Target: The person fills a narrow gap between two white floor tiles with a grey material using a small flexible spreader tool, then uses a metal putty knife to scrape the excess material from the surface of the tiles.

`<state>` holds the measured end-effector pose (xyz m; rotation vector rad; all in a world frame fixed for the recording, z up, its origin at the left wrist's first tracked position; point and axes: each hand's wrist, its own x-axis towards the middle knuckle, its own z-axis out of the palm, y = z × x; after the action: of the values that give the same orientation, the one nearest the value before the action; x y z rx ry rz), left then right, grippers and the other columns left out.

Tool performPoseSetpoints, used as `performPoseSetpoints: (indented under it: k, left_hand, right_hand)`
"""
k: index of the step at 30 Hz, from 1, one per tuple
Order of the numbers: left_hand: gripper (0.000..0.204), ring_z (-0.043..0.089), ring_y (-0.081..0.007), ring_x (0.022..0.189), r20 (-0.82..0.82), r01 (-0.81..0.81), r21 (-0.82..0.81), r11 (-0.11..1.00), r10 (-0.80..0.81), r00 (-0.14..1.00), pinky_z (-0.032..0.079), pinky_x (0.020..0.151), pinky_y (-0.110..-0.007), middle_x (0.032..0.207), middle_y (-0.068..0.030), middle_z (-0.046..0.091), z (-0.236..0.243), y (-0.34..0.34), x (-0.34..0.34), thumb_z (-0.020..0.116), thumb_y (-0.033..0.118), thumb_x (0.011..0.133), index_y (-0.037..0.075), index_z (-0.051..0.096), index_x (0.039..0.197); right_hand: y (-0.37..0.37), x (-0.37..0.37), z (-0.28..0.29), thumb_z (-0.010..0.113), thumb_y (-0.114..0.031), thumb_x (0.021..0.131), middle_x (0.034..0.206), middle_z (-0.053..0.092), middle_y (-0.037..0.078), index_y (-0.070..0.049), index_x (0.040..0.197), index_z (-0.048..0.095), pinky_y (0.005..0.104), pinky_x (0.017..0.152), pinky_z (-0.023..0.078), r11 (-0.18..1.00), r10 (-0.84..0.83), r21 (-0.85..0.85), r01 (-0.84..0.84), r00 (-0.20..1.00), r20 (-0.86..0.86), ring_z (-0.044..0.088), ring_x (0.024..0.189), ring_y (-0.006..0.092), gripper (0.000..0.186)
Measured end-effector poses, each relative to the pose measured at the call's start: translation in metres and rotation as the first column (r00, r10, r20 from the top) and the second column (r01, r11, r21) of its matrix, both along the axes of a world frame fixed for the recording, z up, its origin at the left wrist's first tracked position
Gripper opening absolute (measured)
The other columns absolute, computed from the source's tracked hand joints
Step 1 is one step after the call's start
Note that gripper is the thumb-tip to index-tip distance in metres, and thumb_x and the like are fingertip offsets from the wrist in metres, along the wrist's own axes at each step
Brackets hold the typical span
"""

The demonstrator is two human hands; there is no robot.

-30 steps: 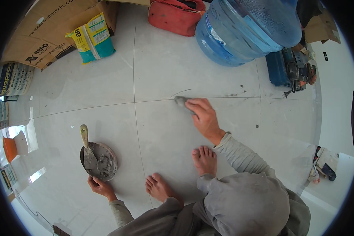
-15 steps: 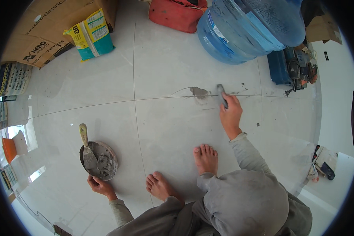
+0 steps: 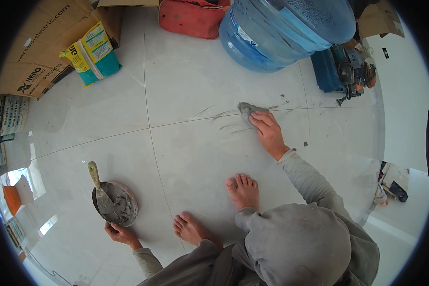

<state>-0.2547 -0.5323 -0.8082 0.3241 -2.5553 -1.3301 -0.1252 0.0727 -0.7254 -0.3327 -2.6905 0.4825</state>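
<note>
Your right hand [image 3: 270, 136] is sitting left of where it was half a second ago, and the grey tool [image 3: 245, 110] is now covering the area where the dark patch was showing; fresh dark streaks [image 3: 224, 115] are trailing left along the floor joint [image 3: 186, 122]. Right fingers are closing round the tool, right of centre in the frame, upper half. Your left hand [image 3: 122, 236] is touching the lower rim of the bowl [image 3: 135, 209], lower left, fingers partly curled; can't tell if it's actually gripping. Bowl is holding grey paste [image 3: 124, 206] and a scraper [image 3: 104, 200], blade in, handle poking out past the upper rim. Blue water jug [image 3: 271, 40] is occupying upper right; yellow-and-teal bag [image 3: 93, 57] is lying upper left by a cardboard box [image 3: 47, 43].
</note>
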Motion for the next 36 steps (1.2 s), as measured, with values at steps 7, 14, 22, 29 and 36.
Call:
performPoseSetpoints:
  k: [7, 14, 22, 29, 36]
  left_hand:
    - [0.031, 0.061, -0.0205, 0.1, 0.001, 0.005, 0.004, 1.0, -0.005, 1.0, 0.049, 0.092, -0.034, 0.109, -0.0113, 0.066, 0.002, 0.005, 0.005, 0.052, 0.02, 0.106, -0.006, 0.062, 0.12]
    - [0.031, 0.06, -0.0224, 0.099, 0.001, 0.005, -0.053, 0.999, -0.005, 1.0, 0.049, 0.093, -0.036, 0.11, -0.0127, 0.065, 0.004, 0.0, 0.001, 0.052, 0.02, 0.106, -0.006, 0.062, 0.119]
    - [0.031, 0.06, -0.0227, 0.1, 0.003, -0.002, -0.022, 1.0, 0.002, 1.0, 0.049, 0.093, -0.036, 0.111, -0.013, 0.065, 0.002, 0.012, -0.001, 0.051, 0.02, 0.106, -0.006, 0.062, 0.119]
    - [0.031, 0.06, -0.0227, 0.101, -0.007, -0.015, -0.028, 0.999, 0.015, 1.0, 0.049, 0.093, -0.036, 0.11, -0.0132, 0.065, 0.002, -0.005, -0.002, 0.051, 0.02, 0.106, -0.007, 0.062, 0.119]
    - [0.033, 0.06, -0.0229, 0.101, -0.009, 0.002, -0.051, 0.999, -0.002, 1.0, 0.049, 0.094, -0.037, 0.11, -0.0128, 0.065, 0.005, 0.006, 0.0, 0.051, 0.022, 0.106, -0.006, 0.062, 0.118]
  right_hand:
    - [0.017, 0.047, 0.017, 0.068, 0.012, 0.074, 0.112, 0.069, 0.015, 0.0, 0.113, 0.071, 0.0411, 0.087, 0.056, 0.875, -0.462, -0.169, 0.454, 0.887, -0.01, 0.066, 0.107, 0.0349, 0.041]
    - [-0.073, -0.046, 0.003, 0.069, 0.009, 0.075, 0.103, 0.068, 0.011, -0.004, 0.123, 0.068, 0.0443, 0.082, 0.055, 0.958, -0.218, -0.175, 0.226, 0.974, 0.064, 0.064, 0.095, 0.0353, 0.05]
    - [-0.025, -0.001, 0.021, 0.061, 0.017, 0.073, 0.114, 0.069, 0.011, 0.0, 0.111, 0.073, 0.0396, 0.09, 0.057, 0.991, -0.041, -0.133, 0.033, 0.997, -0.06, 0.065, 0.108, 0.0327, 0.042]
    - [0.015, 0.064, -0.006, 0.061, 0.019, 0.074, 0.114, 0.068, 0.013, 0.0, 0.113, 0.07, 0.0408, 0.09, 0.056, 0.997, -0.005, -0.071, 0.011, 0.996, 0.09, 0.065, 0.108, 0.0348, 0.044]
    - [0.032, 0.036, 0.0, 0.069, 0.006, 0.078, 0.109, 0.069, 0.015, -0.003, 0.122, 0.068, 0.0446, 0.084, 0.054, 0.794, -0.608, 0.034, 0.607, 0.791, 0.067, 0.066, 0.1, 0.0361, 0.045]
